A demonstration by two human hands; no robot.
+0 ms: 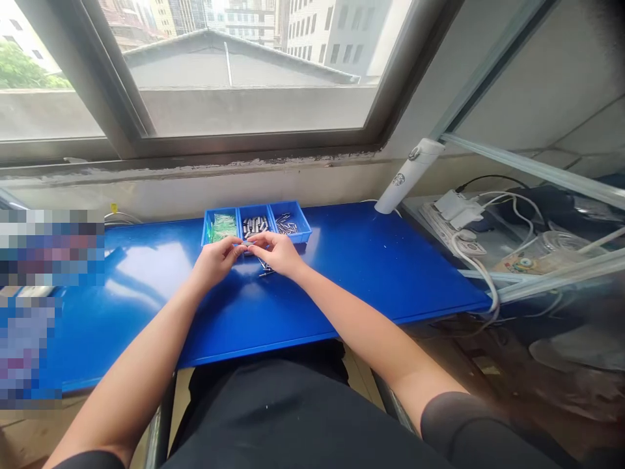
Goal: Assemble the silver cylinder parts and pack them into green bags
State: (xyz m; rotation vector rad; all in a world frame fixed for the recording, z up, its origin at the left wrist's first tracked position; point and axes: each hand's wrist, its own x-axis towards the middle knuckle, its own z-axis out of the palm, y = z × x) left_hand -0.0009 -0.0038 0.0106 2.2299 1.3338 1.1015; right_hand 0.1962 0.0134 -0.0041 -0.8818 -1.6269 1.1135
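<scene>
My left hand (219,258) and my right hand (279,253) meet fingertip to fingertip at the front of a blue bin with three compartments (306,238). Pinched between both hands is a small grey rod-like piece (248,243), mostly covered by the fingers. In the left compartment lie thin green pieces (223,225). Short dark and silver cylinders (254,226) fill the middle one, and slim metal pins (287,224) lie in the right one. Several loose metal pins (266,266) rest on the table just below my right hand.
The blue table (361,273) runs under a window. A white flask (409,176) stands at its back right corner. Beyond the right edge, a power strip (454,228) with plugs and white cables (481,277) sits by a metal frame. The left end is partly pixelated.
</scene>
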